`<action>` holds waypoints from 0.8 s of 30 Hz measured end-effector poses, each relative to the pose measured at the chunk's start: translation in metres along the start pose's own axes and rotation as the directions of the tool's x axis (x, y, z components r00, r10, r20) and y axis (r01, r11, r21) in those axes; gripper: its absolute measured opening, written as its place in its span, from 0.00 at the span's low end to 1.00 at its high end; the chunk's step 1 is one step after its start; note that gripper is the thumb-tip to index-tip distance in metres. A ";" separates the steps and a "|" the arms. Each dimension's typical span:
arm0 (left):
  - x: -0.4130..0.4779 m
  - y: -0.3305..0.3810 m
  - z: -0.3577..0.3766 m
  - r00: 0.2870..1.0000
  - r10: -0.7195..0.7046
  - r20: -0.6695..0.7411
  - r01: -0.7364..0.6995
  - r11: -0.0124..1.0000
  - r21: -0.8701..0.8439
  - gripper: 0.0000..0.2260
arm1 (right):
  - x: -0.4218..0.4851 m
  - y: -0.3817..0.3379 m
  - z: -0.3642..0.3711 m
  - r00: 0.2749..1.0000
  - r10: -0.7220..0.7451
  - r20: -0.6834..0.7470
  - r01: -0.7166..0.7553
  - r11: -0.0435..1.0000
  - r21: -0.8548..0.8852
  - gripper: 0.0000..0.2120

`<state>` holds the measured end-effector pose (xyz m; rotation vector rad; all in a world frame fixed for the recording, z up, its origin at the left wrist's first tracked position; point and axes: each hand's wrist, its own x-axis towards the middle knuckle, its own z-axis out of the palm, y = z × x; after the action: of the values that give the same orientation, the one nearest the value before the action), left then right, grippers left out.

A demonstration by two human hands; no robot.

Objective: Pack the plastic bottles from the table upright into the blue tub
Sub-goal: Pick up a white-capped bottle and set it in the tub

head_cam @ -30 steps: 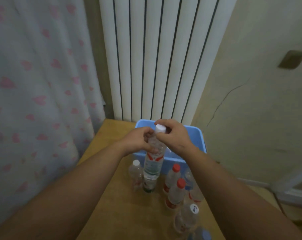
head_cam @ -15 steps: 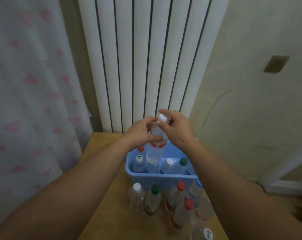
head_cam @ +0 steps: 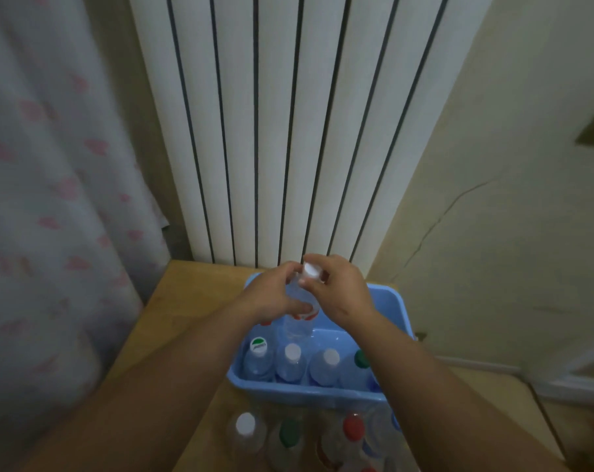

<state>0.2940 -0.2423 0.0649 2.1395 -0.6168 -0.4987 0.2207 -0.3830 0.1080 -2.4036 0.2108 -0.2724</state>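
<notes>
Both sets of fingers (head_cam: 294, 305) clasp one clear bottle (head_cam: 297, 323): right hand (head_cam: 340, 294) pinching its white cap (head_cam: 311, 270), left hand (head_cam: 271, 298) round its shoulder. It hangs upright above the blue tub (head_cam: 309, 395); next, probably, lower it straight behind the standing bottles (head_cam: 292, 362).

Domestic room suggested, white column radiator (head_cam: 288, 131) seen at 12 o'clock, pale curtain (head_cam: 50, 199) printed with pink shapes hung at 9 o'clock, cracked cream wall (head_cam: 493, 233) at 2 o'clock, small wooden table (head_cam: 186, 318) set at 6 o'clock.
</notes>
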 end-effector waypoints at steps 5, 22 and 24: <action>0.021 -0.027 0.012 0.995 -0.056 0.082 0.049 0.995 0.082 0.32 | 0.014 0.025 0.024 0.993 0.050 0.108 -0.053 0.998 0.024 0.16; 0.036 -0.057 0.032 0.957 -0.218 0.193 -0.002 0.659 0.752 0.32 | 0.017 0.057 0.069 0.908 0.194 0.372 -0.164 0.980 -0.110 0.15; 0.038 -0.059 0.034 0.955 -0.227 0.190 -0.005 0.629 0.778 0.31 | 0.017 0.059 0.072 0.894 0.210 0.396 -0.176 0.977 -0.122 0.15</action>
<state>0.3210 -0.2533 -0.0075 2.9816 -0.9897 -0.6905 0.2501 -0.3858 0.0182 -2.4347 0.2695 0.3364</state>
